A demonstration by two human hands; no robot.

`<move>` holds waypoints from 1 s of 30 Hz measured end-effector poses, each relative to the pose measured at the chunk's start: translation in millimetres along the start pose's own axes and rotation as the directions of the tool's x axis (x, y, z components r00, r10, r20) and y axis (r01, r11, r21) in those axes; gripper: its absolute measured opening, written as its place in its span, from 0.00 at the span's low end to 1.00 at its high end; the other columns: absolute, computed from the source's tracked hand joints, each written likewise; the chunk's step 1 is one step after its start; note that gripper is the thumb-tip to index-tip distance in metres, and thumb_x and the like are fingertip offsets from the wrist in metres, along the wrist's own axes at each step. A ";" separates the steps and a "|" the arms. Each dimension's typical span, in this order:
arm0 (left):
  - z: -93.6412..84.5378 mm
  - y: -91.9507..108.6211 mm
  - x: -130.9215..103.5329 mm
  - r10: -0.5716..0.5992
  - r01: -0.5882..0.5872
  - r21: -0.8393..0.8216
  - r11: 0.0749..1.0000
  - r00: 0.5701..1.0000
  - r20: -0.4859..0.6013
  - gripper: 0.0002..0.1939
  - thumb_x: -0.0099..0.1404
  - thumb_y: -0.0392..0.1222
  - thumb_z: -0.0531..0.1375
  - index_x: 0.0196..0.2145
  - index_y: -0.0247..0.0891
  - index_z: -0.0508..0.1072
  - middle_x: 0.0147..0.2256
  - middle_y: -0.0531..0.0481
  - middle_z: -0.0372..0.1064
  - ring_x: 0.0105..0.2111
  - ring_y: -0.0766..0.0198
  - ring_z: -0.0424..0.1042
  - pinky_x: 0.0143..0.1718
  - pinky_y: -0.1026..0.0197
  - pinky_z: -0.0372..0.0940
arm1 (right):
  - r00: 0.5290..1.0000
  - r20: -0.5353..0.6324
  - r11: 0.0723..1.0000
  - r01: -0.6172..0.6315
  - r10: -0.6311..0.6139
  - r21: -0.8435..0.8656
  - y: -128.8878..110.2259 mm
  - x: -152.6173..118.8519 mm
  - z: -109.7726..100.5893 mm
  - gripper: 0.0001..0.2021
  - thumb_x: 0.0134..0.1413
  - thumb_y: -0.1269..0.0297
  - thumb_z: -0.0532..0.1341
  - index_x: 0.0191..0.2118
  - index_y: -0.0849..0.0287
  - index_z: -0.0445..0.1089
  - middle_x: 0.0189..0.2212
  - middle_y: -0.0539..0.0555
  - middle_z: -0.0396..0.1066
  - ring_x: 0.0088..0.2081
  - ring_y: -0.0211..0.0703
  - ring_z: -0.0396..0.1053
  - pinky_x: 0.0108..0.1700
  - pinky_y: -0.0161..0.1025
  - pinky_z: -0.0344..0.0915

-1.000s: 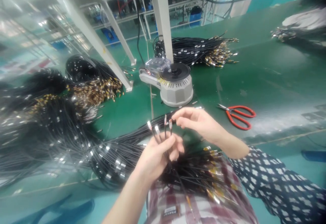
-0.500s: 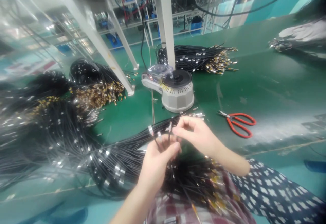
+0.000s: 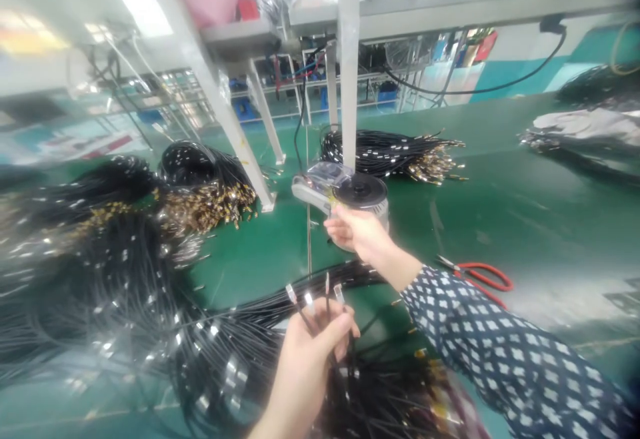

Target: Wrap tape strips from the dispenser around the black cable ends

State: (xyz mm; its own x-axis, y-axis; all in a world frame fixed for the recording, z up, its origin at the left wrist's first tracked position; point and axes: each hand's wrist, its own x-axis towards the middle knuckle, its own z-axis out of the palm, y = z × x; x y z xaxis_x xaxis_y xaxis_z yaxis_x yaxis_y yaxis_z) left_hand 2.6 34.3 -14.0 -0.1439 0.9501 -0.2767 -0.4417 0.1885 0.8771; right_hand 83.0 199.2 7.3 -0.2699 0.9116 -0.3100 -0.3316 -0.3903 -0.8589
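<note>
My left hand point(image 3: 313, 352) is closed around several black cables point(image 3: 304, 318), whose ends with small whitish tips fan out above my fingers. My right hand point(image 3: 363, 234) reaches forward to a round grey tape dispenser point(image 3: 383, 207) with a black disc on top. Its thumb and index finger come together by the dispenser's yellow part; whatever is between them is too small to make out. The lower front of the dispenser is hidden behind this hand. Below my left hand, a dark cable bundle point(image 3: 380, 392) lies close to my body.
Red-handled pliers point(image 3: 483, 272) lie on the green table point(image 3: 500, 206) at the right. Cable bundles with brass-coloured ends point(image 3: 210, 206) are heaped at the left; another bundle point(image 3: 385, 149) sits behind the dispenser. White shelf posts point(image 3: 349, 66) stand on the table.
My right hand has left the cable ends beside my left hand and moved up and forward to the dispenser. My left hand still grips the cables. The view has tilted upward.
</note>
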 end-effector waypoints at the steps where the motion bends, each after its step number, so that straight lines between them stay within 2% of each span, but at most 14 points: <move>1: -0.8 -0.7 -0.3 -0.003 0.003 -0.008 1.000 1.000 0.001 0.12 0.52 0.42 0.71 0.26 0.32 0.73 0.22 0.49 0.72 0.16 0.75 0.56 0.21 0.67 0.48 | 1.000 -0.007 1.000 -0.004 0.004 0.007 -0.8 2.2 2.3 0.09 0.63 0.65 0.59 0.33 0.63 0.72 0.23 0.54 0.77 0.22 0.34 0.73 0.25 0.29 0.68; 6: -2.0 -3.2 -1.2 -0.031 0.031 -0.026 0.999 0.999 0.011 0.13 0.52 0.43 0.71 0.27 0.32 0.73 0.22 0.48 0.72 0.16 0.76 0.56 0.21 0.67 0.48 | 1.000 -0.001 0.999 -0.024 0.024 0.038 -6.2 4.4 5.3 0.13 0.65 0.69 0.55 0.31 0.64 0.73 0.19 0.51 0.73 0.18 0.29 0.68 0.24 0.26 0.66; 10: -1.0 -3.2 -0.2 -0.051 0.052 -0.047 0.998 0.998 0.032 0.12 0.52 0.42 0.71 0.27 0.32 0.73 0.22 0.48 0.72 0.16 0.76 0.56 0.22 0.67 0.48 | 0.998 0.055 0.999 0.021 -0.023 0.037 -3.3 -8.0 2.7 0.11 0.64 0.67 0.57 0.33 0.62 0.76 0.20 0.49 0.72 0.19 0.28 0.66 0.28 0.29 0.68; 13: -2.5 -4.5 1.6 -0.047 0.049 -0.054 0.997 0.998 0.041 0.12 0.53 0.42 0.71 0.27 0.32 0.74 0.22 0.49 0.72 0.16 0.76 0.56 0.22 0.67 0.48 | 0.992 0.038 0.993 0.117 -0.116 -0.007 3.0 -17.2 -1.9 0.10 0.63 0.62 0.59 0.38 0.59 0.77 0.29 0.52 0.77 0.25 0.32 0.72 0.33 0.31 0.69; 15: -4.3 -6.1 2.8 -0.056 0.059 -0.061 0.996 0.997 0.055 0.12 0.53 0.42 0.71 0.27 0.32 0.74 0.22 0.48 0.72 0.16 0.75 0.56 0.21 0.67 0.48 | 0.985 0.021 0.984 0.175 -0.174 -0.043 6.7 -19.0 -5.0 0.09 0.62 0.62 0.60 0.40 0.57 0.78 0.38 0.53 0.79 0.33 0.35 0.76 0.38 0.31 0.69; 17: -5.6 -7.3 3.7 -0.060 0.064 -0.068 0.996 0.996 0.068 0.12 0.53 0.42 0.71 0.26 0.33 0.73 0.22 0.48 0.72 0.16 0.75 0.56 0.21 0.67 0.48 | 0.978 0.027 0.976 0.207 -0.206 -0.062 8.9 -17.8 -6.1 0.08 0.61 0.63 0.61 0.41 0.55 0.78 0.46 0.53 0.77 0.43 0.39 0.76 0.41 0.32 0.68; 20: -5.5 -6.9 3.5 -0.050 0.055 -0.072 0.996 0.996 0.067 0.12 0.53 0.42 0.71 0.27 0.33 0.73 0.23 0.48 0.73 0.16 0.75 0.57 0.22 0.67 0.48 | 0.976 0.031 0.975 0.218 -0.217 -0.045 9.8 -13.5 -3.1 0.08 0.61 0.64 0.61 0.42 0.53 0.78 0.53 0.52 0.73 0.52 0.45 0.72 0.47 0.37 0.68; 25: -3.0 -4.9 0.2 -0.056 0.062 -0.107 0.992 0.997 0.057 0.12 0.53 0.40 0.70 0.27 0.33 0.71 0.24 0.48 0.73 0.17 0.75 0.57 0.22 0.67 0.48 | 0.980 0.016 0.978 0.196 -0.197 0.072 7.5 -9.0 4.1 0.08 0.61 0.67 0.58 0.39 0.53 0.76 0.59 0.51 0.67 0.61 0.44 0.64 0.57 0.42 0.65; 30: -2.8 -4.7 -0.7 -0.036 0.038 -0.062 0.997 0.998 0.045 0.10 0.54 0.40 0.70 0.27 0.32 0.72 0.23 0.49 0.72 0.17 0.75 0.56 0.21 0.66 0.46 | 0.979 0.132 0.977 0.129 -0.153 0.170 -1.2 -18.4 -0.8 0.11 0.63 0.64 0.56 0.39 0.54 0.77 0.59 0.54 0.68 0.61 0.44 0.65 0.58 0.43 0.64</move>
State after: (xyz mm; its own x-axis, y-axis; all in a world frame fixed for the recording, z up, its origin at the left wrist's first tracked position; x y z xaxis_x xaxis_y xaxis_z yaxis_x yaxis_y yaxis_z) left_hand 2.2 32.0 -19.0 -0.0880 0.9531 -0.2897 -0.5007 0.2091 0.8400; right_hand 89.1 183.0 13.8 -0.3335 0.9353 -0.1185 -0.5125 -0.2853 -0.8099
